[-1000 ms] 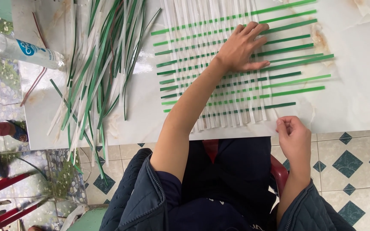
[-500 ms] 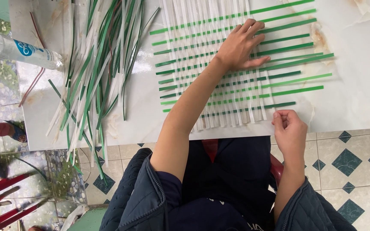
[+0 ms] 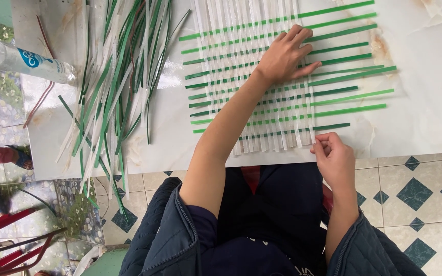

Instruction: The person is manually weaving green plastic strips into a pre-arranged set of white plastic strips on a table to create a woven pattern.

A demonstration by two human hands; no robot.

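A woven mat of white upright strips and green cross strips lies on the white marble table. My left hand lies flat on the mat's middle, fingers spread, pressing the strips down. My right hand is at the table's near edge, by the mat's lower right corner, its fingers pinched on the end of a white strip. The lowest green strip runs just above that hand.
A loose pile of green and white strips lies on the table's left part. A clear plastic bottle lies at the far left edge. Tiled floor with dark diamonds shows at the right and below. Red sticks lie on the floor at the lower left.
My right hand has risen from below the table edge to the mat's lower right corner and pinched a white strip end. My left hand has stayed flat on the mat.
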